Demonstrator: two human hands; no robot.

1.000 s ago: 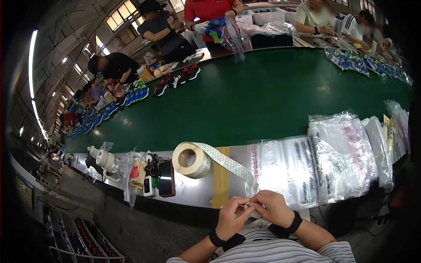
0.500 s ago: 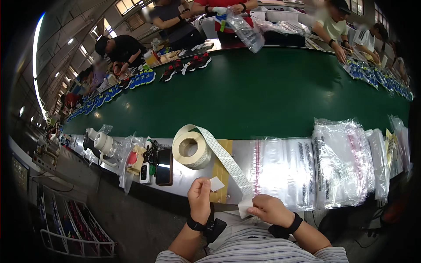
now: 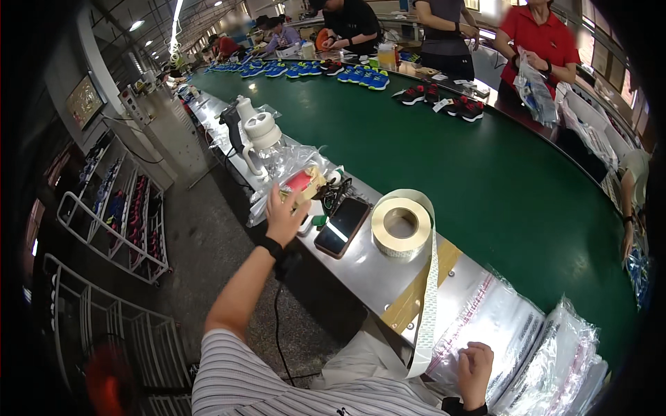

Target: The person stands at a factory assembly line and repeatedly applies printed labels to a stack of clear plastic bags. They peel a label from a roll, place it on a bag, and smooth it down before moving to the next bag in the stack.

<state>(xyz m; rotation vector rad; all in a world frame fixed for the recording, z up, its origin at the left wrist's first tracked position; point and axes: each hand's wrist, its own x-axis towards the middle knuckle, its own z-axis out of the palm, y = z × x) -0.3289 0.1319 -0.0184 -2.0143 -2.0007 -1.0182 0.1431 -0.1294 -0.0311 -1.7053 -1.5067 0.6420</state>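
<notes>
My left hand (image 3: 284, 220) reaches out with fingers spread, at a small tan holder with a red part (image 3: 302, 182); whether it touches is hard to make out. Beside it lie a dark phone (image 3: 342, 227) and a white device (image 3: 312, 212), partly hidden by the hand. Fingers curled, my right hand (image 3: 475, 371) is over clear plastic bags (image 3: 488, 326); what it holds, if anything, is hidden. Between the hands stands a roll of white labels (image 3: 400, 225), its strip (image 3: 428, 312) trailing off the metal edge near my lap.
A green conveyor belt (image 3: 444, 159) runs past the metal ledge, with blue shoes (image 3: 364, 76) and dark red-trimmed shoes (image 3: 458, 107) across it. Co-workers stand along the far side. A white jug (image 3: 261, 130) is on the ledge; shoe racks (image 3: 114, 222) are at left.
My view has swung left. My left hand has left the label strip and reached toward the tan holder, its white label no longer visible. My right hand has let go of the strip.
</notes>
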